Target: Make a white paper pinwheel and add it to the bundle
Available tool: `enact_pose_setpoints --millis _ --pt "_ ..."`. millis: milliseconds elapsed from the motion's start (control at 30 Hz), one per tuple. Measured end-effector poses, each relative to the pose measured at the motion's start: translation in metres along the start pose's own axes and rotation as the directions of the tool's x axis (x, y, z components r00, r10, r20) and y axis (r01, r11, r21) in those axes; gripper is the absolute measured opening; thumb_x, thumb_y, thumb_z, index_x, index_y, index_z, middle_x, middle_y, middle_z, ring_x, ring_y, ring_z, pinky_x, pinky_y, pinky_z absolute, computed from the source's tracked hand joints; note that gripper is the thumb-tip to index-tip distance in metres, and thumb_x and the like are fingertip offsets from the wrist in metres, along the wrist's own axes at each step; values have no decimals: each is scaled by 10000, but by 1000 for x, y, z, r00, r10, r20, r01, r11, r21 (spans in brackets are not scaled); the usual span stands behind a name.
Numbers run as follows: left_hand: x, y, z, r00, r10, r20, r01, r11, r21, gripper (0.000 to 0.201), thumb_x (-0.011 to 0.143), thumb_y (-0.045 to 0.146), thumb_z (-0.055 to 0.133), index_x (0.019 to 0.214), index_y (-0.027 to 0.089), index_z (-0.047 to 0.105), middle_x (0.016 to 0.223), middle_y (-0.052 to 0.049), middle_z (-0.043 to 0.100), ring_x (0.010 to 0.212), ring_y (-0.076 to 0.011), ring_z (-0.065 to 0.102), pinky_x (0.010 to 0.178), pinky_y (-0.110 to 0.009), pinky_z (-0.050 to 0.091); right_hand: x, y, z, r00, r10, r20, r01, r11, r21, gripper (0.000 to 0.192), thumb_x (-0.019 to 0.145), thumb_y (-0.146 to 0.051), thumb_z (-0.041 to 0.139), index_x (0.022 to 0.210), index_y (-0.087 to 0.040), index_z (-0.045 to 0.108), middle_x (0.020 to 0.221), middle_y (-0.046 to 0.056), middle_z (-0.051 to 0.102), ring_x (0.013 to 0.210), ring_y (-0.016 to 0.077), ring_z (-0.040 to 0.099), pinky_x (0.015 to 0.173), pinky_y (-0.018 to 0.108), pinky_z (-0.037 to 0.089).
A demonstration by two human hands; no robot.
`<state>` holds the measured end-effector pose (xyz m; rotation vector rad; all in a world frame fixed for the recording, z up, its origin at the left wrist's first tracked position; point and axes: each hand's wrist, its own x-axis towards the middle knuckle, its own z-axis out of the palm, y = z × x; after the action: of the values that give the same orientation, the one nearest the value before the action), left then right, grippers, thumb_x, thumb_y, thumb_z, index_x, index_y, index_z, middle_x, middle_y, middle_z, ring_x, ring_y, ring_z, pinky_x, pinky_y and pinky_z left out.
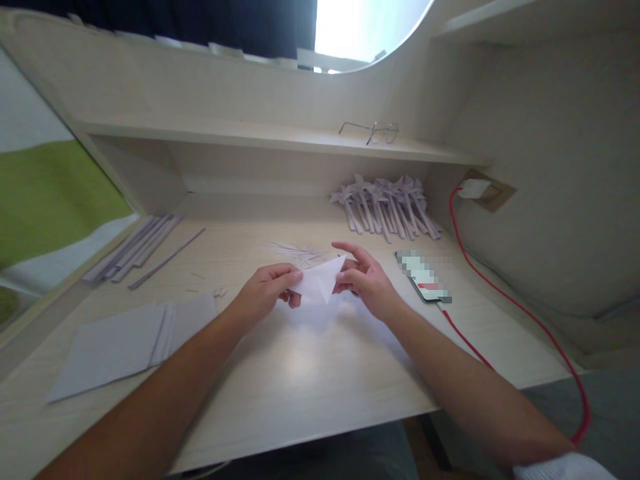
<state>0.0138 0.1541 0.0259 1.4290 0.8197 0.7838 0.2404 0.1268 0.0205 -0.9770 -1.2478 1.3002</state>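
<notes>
A white piece of folded paper (319,280) is held above the desk between my two hands, with pointed corners at its upper right and bottom. My left hand (273,283) pinches its left end between thumb and fingers. At the other end, my right hand (365,277) grips the edge with thumb and fingertips while its index finger is raised. Thin paper slivers (300,253) lie on the desk just beyond. Something small and dark shows partly below my right hand, too hidden to name.
Paper pinwheels (385,203) on rolled sticks lie at the back right. Paper strips (145,247) and white sheets (115,343) are on the left. A phone (423,277) with a red cable (525,307) sits at right. Glasses (383,132) rest on the shelf (250,139).
</notes>
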Motion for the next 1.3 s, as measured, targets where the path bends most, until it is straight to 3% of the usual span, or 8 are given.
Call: enact_pose_setpoints --millis 167,433,567,700,833,967,1133,1300 --pt "0 -4 1 999 -30 29 33 994 -103 264 862 389 668 779 138 669 662 -12 615 600 -138 562 604 -274 459 -2 -7 -4 994 -90 69 94 994 -61 603 691 -143 688 1282 -248 629 644 -73 640 637 145 671 633 258 515" --pt "1 -8 4 998 -31 56 37 994 -103 262 881 365 657 750 139 676 639 -9 598 589 -131 557 587 -261 450 -12 -22 -10 976 -183 115 211 923 -323 444 755 -252 801 1184 -241 686 1198 67 717 944 190 699 832 343 571" --pt "0 -9 6 995 -45 89 51 996 -75 278 878 371 647 711 149 660 594 -4 587 570 -130 535 577 -255 442 -24 -28 0 921 -351 169 376 687 -622 359 808 -224 769 1162 -230 708 1191 74 718 1085 223 663 914 367 529" --pt "-3 -6 5 990 -76 122 73 997 29 330 880 446 647 733 153 686 613 -12 622 573 -145 568 594 -271 467 -30 -28 10 879 -388 278 430 389 -815 148 824 -161 718 964 -188 759 950 67 754 934 230 656 879 371 476" --pt "-7 0 3 998 -11 -58 22 983 182 480 927 591 526 928 161 738 649 -28 680 610 -187 632 634 -308 501 -28 -22 14 952 -270 147 273 527 -805 161 901 -207 635 768 -175 719 745 19 701 711 162 605 688 284 435" --pt "-11 1 9 988 116 -102 -80 950 303 318 840 489 700 861 173 722 741 -11 684 653 -161 604 602 -264 451 -26 -15 15 979 -197 52 172 668 -724 158 896 -225 630 767 -175 706 736 -2 686 680 141 584 626 253 396" --pt "-14 -2 21 967 187 -175 -85 878 471 232 859 379 677 750 175 689 686 13 628 648 -146 545 579 -252 384 -27 -8 21 981 -193 -22 115 669 -734 135 858 -240 658 737 -181 655 683 -10 637 634 139 544 595 257 374" --pt "-14 -3 24 961 217 -170 -93 834 543 230 871 353 646 727 175 666 662 27 591 634 -143 527 582 -260 362 -32 -3 26 969 -241 -49 135 688 -713 153 852 -235 675 1002 -204 679 835 12 697 725 166 608 673 279 442"
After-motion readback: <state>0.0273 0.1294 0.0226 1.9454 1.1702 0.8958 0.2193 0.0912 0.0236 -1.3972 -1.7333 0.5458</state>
